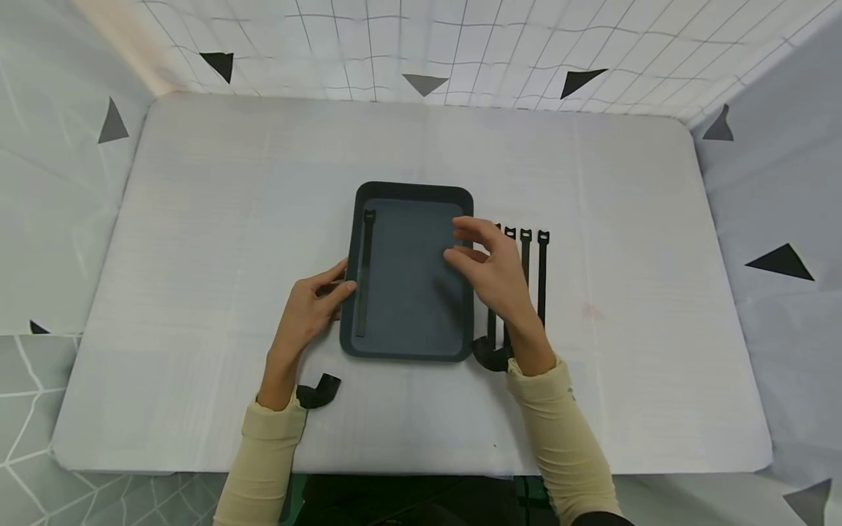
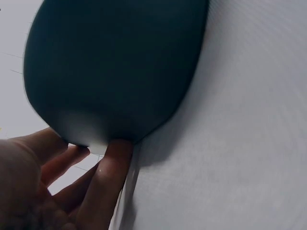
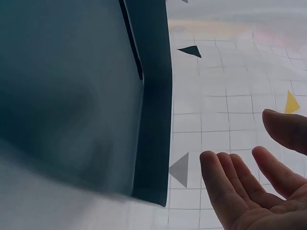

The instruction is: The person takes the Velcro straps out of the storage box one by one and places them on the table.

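A dark grey-blue tray (image 1: 414, 292) sits near the middle of the table, a black cable strap (image 1: 366, 270) with a slotted head lying lengthwise along its left side. My left hand (image 1: 309, 310) grips the tray's left edge, thumb at the rim and fingers on the outer side; the left wrist view shows the fingertips against the tray wall (image 2: 115, 62). Over the tray's right side hovers my right hand (image 1: 493, 270), holding nothing, its fingers loosely bent and thumb apart. Several more black straps (image 1: 542, 277) lie side by side to the tray's right, partly hidden beneath that hand and wrist.
A black elbow-shaped piece (image 1: 322, 391) lies by the left wrist. Another black curved piece (image 1: 490, 356) is at the tray's lower right corner, partly behind the right wrist. White table (image 1: 197, 219) surrounds the tray; a gridded white curtain (image 1: 421, 51) hangs behind it.
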`<state>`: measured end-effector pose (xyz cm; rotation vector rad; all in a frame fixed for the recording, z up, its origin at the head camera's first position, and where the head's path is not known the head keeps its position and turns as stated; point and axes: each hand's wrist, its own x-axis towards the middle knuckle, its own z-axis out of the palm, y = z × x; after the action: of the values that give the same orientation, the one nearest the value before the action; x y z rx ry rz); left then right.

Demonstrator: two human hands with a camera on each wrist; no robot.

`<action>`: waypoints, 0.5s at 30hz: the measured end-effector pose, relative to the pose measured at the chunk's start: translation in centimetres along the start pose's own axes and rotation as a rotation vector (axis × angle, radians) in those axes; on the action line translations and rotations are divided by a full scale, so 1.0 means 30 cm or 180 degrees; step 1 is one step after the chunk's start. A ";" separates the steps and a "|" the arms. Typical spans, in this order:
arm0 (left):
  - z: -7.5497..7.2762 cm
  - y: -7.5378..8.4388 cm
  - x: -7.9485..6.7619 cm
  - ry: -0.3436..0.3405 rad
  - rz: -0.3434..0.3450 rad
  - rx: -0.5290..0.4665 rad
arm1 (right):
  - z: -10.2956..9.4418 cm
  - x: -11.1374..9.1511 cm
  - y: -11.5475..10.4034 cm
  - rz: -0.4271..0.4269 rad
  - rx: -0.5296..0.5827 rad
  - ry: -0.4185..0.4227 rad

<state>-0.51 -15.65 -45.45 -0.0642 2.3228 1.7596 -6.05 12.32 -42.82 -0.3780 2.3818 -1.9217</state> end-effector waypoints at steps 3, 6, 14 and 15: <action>0.000 0.000 0.002 -0.0004 -0.0002 -0.0011 | 0.008 0.006 0.000 -0.0006 0.0011 -0.0004; -0.001 0.001 0.005 -0.0017 0.0010 -0.0018 | 0.015 0.010 0.000 0.0009 0.0021 -0.0014; 0.000 0.003 0.002 -0.0005 0.0016 0.0001 | 0.038 0.023 0.000 0.0010 0.0133 -0.0017; 0.000 0.003 0.002 -0.0001 0.0012 0.0007 | 0.041 0.025 0.000 0.0012 0.0150 -0.0017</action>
<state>-0.59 -15.64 -45.38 -0.0590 2.3260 1.7588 -6.55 10.97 -43.00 -0.3748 2.3277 -1.9685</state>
